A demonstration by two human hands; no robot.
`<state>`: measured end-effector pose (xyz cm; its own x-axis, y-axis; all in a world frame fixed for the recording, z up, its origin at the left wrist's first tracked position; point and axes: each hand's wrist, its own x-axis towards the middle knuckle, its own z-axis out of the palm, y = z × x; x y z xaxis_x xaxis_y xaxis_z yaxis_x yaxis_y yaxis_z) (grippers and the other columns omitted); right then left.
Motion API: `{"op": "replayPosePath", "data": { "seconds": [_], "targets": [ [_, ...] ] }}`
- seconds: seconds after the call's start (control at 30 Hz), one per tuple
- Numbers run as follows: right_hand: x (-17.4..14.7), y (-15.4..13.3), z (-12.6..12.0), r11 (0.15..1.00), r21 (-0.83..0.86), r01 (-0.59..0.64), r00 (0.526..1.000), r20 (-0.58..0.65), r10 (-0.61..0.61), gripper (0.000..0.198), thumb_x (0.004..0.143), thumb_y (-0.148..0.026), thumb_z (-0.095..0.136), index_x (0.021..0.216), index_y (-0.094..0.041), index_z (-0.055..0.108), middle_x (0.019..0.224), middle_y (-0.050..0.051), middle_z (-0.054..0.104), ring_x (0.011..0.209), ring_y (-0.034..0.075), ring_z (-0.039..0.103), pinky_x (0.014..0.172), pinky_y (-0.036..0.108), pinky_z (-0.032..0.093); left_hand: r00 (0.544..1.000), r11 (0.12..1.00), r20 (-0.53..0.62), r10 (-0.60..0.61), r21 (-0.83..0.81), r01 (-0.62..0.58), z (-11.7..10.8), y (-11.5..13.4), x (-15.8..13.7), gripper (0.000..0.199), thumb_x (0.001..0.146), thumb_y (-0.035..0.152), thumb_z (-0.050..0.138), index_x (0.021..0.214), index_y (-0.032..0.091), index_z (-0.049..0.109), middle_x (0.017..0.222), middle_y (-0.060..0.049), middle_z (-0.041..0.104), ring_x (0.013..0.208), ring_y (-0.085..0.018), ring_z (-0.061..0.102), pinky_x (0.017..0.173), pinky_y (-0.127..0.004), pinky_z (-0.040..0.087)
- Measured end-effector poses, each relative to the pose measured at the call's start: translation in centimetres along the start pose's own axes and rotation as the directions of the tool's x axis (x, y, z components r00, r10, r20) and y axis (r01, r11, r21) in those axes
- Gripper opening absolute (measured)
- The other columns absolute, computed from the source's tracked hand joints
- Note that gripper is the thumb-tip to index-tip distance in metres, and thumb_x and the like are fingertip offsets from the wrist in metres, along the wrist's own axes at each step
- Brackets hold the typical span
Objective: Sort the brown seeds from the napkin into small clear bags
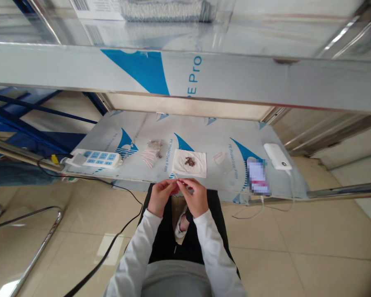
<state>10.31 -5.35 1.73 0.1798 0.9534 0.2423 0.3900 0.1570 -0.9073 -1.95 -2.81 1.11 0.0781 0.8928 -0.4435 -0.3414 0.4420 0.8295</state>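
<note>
White slim piece point(174, 176): narrow and rod-like; at the near edge of the desk point(136, 123), just before the tissue; its lower part hidden by fingers.
Left hand point(160, 197): fingers closed in a pinch on the slim piece.
Right hand point(196, 197): fingers likewise pinched on it, the fingertips of both hands meeting.
Tissue point(200, 167): soft, white, roughly rectangular, lying flat.
Brown shreds point(190, 161): dark, loose, irregular heap on the tissue.
Pale sticks point(148, 156): slender, bundled side by side, left of the tissue.
Clear plastic point(219, 158): crinkled, translucent, right of the tissue.
Desk surface: smooth grey-white film, printed with blue shapes and lettering.
Power strip point(103, 159): white, oblong, blue-faced sockets.
Power bank point(277, 156): glossy white block, rounded corners, near a blurred phone point(257, 176).
</note>
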Motion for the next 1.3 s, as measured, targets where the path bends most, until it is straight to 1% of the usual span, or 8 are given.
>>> {"op": "replayPosePath", "data": {
  "seconds": [0.33,0.47,0.57,0.7,0.8,0.93,1.17,1.3],
  "targets": [
    [-1.6,1.1,-2.1,0.98,0.098,-0.175,0.973,0.166,0.157,0.026,0.087,-0.037,0.056,0.091,-0.019,0.074,0.083,0.005,0.075,0.073,0.02,0.07,0.066,0.029,0.055,0.962,0.952,0.256,0.099,0.256,-0.166,0.1,-0.1,-0.5,0.031,0.066,0.041,0.075,0.073,0.012,0.071,0.07,-0.007,0.072,0.065,-0.015,0.065,0.067,-0.026,0.051],
    [-2.2,0.5,-1.6,0.985,-0.143,-0.093,0.993,-0.083,0.082,0.025,0.087,-0.031,0.053,0.084,-0.018,0.074,0.078,0.007,0.075,0.065,0.019,0.068,0.062,0.028,0.052,0.926,0.697,0.234,0.297,0.61,-0.378,1.1,0.5,-1.6,0.021,0.075,0.035,0.065,0.072,0.015,0.069,0.069,-0.005,0.07,0.061,-0.014,0.063,0.062,-0.025,0.047],
    [-2.2,0.0,-1.4,0.945,-0.32,-0.063,0.964,-0.263,-0.025,0.023,0.087,-0.029,0.053,0.08,-0.016,0.071,0.075,0.009,0.073,0.065,0.02,0.067,0.064,0.03,0.051,0.898,0.496,0.176,0.403,0.783,-0.376,2.2,1.2,-2.6,0.016,0.074,0.03,0.061,0.067,0.016,0.065,0.061,-0.003,0.067,0.055,-0.013,0.06,0.059,-0.023,0.043],
    [-1.8,-0.2,-2.5,0.909,-0.415,-0.039,0.915,-0.38,-0.134,0.017,0.084,-0.028,0.056,0.076,-0.017,0.066,0.07,0.007,0.069,0.067,0.02,0.065,0.067,0.033,0.051,0.903,0.42,0.167,0.395,0.842,-0.339,2.7,2.0,-3.4,0.016,0.075,0.029,0.057,0.064,0.017,0.06,0.056,0.0,0.062,0.051,-0.012,0.057,0.055,-0.022,0.039],
    [-1.9,-0.3,-3.3,0.959,-0.277,0.065,0.957,-0.256,-0.138,0.016,0.086,-0.023,0.051,0.095,-0.018,0.064,0.098,0.011,0.069,0.094,0.023,0.064,0.082,0.037,0.052,0.91,0.449,0.225,0.348,0.812,-0.373,2.7,2.7,-3.6,0.013,0.075,0.026,0.055,0.066,0.018,0.057,0.057,0.001,0.06,0.053,-0.011,0.055,0.056,-0.022,0.039],
    [-2.6,0.0,-3.8,0.99,0.107,0.094,0.987,0.118,-0.106,0.046,0.09,-0.024,0.044,0.136,-0.022,0.041,0.141,0.011,0.047,0.13,0.023,0.044,0.105,0.043,0.039,0.904,0.564,0.302,0.304,0.707,-0.426,2.7,3.6,-3.7,0.011,0.077,0.022,0.05,0.067,0.017,0.052,0.06,0.003,0.055,0.056,-0.01,0.05,0.058,-0.021,0.039],
    [-1.0,0.7,-4.5,0.97,0.242,0.029,0.917,0.379,-0.122,0.103,0.063,-0.043,0.08,0.146,-0.027,0.023,0.149,0.01,0.034,0.138,0.027,0.031,0.113,0.046,0.025,0.92,0.738,0.363,0.145,0.58,-0.345,2.5,3.8,-3.5,0.014,0.078,0.023,0.05,0.065,0.016,0.051,0.059,0.002,0.055,0.055,-0.01,0.049,0.055,-0.022,0.038],
    [-0.1,1.1,-5.3,0.97,0.239,0.041,0.873,0.463,-0.151,0.079,0.063,-0.041,0.08,0.133,-0.026,0.047,0.143,0.01,0.044,0.136,0.027,0.035,0.113,0.046,0.025,0.916,0.806,0.394,0.08,0.515,-0.292,1.6,3.7,-3.3,0.013,0.074,0.024,0.058,0.065,0.015,0.054,0.059,-0.001,0.059,0.055,-0.011,0.053,0.055,-0.022,0.041]
  ]
}}
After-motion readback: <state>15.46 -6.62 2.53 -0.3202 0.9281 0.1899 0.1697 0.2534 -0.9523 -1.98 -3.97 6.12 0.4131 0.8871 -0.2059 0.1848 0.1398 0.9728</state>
